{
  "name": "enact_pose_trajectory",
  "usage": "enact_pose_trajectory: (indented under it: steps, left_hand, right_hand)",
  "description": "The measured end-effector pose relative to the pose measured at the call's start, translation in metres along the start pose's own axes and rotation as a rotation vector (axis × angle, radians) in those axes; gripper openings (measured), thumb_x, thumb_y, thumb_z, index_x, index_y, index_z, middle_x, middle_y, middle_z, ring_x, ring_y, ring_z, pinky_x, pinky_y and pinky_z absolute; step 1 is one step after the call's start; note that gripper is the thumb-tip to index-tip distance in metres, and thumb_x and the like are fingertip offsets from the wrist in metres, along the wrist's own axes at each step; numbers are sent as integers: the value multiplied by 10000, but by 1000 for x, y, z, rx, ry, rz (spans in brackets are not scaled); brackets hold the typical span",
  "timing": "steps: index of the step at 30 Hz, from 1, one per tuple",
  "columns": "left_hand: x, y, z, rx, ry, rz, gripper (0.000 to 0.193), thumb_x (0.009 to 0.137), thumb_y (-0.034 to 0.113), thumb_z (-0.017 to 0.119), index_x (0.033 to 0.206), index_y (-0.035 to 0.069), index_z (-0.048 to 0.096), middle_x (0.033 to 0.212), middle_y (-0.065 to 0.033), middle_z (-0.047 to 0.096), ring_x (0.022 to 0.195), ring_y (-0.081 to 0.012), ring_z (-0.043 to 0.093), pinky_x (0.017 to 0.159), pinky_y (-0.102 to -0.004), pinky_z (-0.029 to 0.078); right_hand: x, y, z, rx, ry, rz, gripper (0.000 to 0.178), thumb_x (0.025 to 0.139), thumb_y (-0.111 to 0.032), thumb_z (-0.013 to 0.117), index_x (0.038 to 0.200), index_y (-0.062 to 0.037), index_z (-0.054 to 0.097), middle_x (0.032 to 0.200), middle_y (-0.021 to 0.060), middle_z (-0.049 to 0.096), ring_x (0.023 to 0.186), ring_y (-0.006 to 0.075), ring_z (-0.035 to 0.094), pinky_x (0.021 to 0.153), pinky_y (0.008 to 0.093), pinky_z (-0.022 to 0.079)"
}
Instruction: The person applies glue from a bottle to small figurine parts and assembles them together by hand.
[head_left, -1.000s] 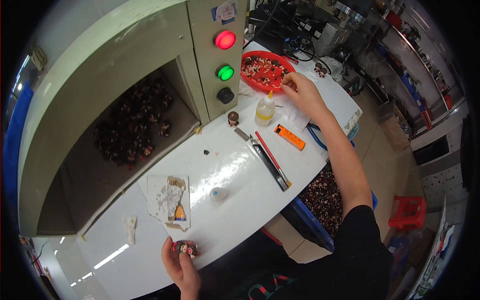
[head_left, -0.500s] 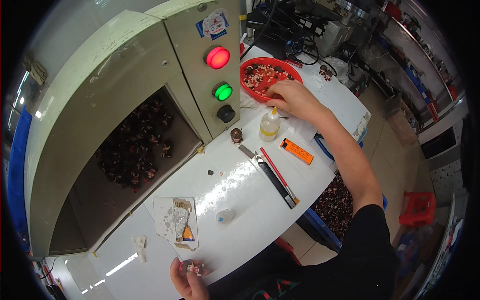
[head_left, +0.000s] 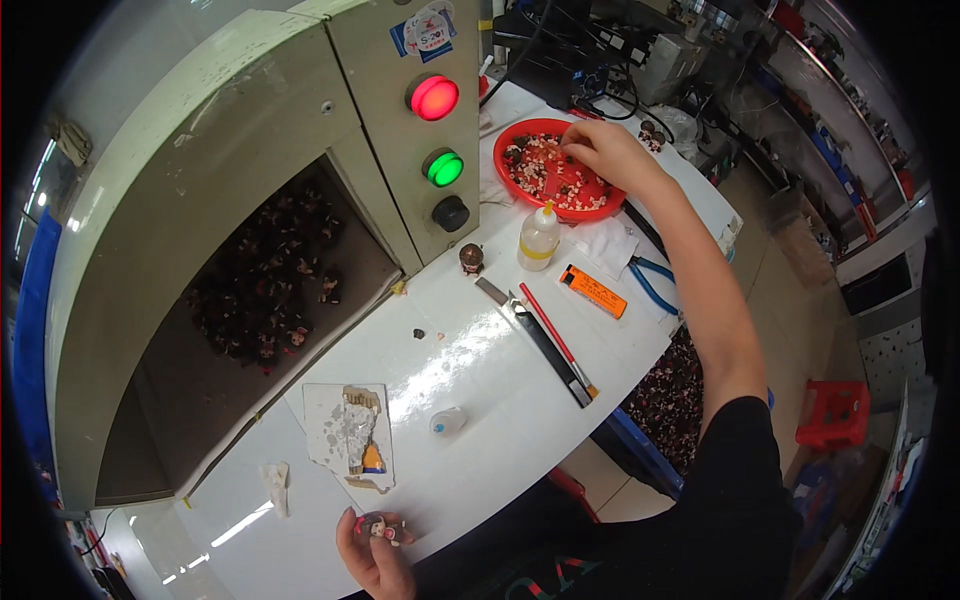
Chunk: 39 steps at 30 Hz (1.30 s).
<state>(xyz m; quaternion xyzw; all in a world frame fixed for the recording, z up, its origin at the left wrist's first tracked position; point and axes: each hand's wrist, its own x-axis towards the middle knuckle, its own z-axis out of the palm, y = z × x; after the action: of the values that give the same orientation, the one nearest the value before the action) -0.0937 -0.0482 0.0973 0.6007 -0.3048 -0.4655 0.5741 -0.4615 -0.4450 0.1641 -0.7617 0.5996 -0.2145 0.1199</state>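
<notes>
Near the front edge of the table, my left hand [head_left: 372, 563] is closed around a small doll figurine [head_left: 384, 529] with dark hair and a bit of red. My right hand [head_left: 612, 160] reaches into the far right side of a shallow red basin [head_left: 592, 214], thumb and fingers pinched together among small pale, dark and red pieces. Whatever is between those fingertips is too small to make out. Just nearer than the basin stands a clear squeeze bottle [head_left: 540, 243] with a yellow tip. Another brown-headed figurine [head_left: 471, 259] stands to its left.
A utility knife [head_left: 548, 352], a red-handled brush [head_left: 552, 330], an orange pack [head_left: 593, 292] and blue-handled pliers [head_left: 654, 284] lie on the table. A small bottle [head_left: 448, 422] stands near a glue-smeared board [head_left: 325, 432]. The machine [head_left: 365, 130] at left holds several figurines. A blue crate [head_left: 640, 445] stands below.
My right hand has moved from the basin's near edge farther in over its pieces. The basin has slid slightly right and nearer. My left hand keeps its hold on the figurine.
</notes>
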Motion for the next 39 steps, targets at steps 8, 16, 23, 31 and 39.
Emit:
enact_pose_trajectory:
  steps: [8,16,23,31,39]
  left_hand:
    - [8,3,9,58,83,209,440,966,142,435,1375,55,297,964,-138,543,640,-122,501,593,-248,446]
    - [0,14,4,-2,23,221,431,950,95,424,1360,40,300,991,-155,556,763,-158,536,647,-283,483]
    - [-3,16,-14,33,-67,199,415,955,81,409,1350,10,303,1004,-145,565,836,-164,559,691,-282,480]
    - [0,8,-46,-123,-270,197,433,939,-28,385,1364,3,309,1148,-159,539,1034,-180,551,882,-305,451]
    - [-13,7,-54,-136,-240,178,429,952,21,434,1368,5,333,1163,-117,530,1047,-145,547,880,-269,448]
  right_hand:
    - [43,-9,42,-247,11,168,169,806,-224,641,882,-76,673,921,138,669,876,289,635,758,398,495]
    - [44,-11,43,-242,65,126,138,809,-167,588,892,-70,640,923,154,664,898,310,630,762,413,493]
    - [-18,5,41,201,270,-60,225,843,-239,614,908,-25,586,820,106,611,754,178,586,701,300,459]
    - [-209,-162,19,823,9,-201,48,845,4,567,860,-27,534,795,27,510,738,85,459,678,220,391]
    - [-292,-257,117,1436,-660,-51,209,731,103,682,860,-10,561,832,70,565,752,147,573,677,252,465]
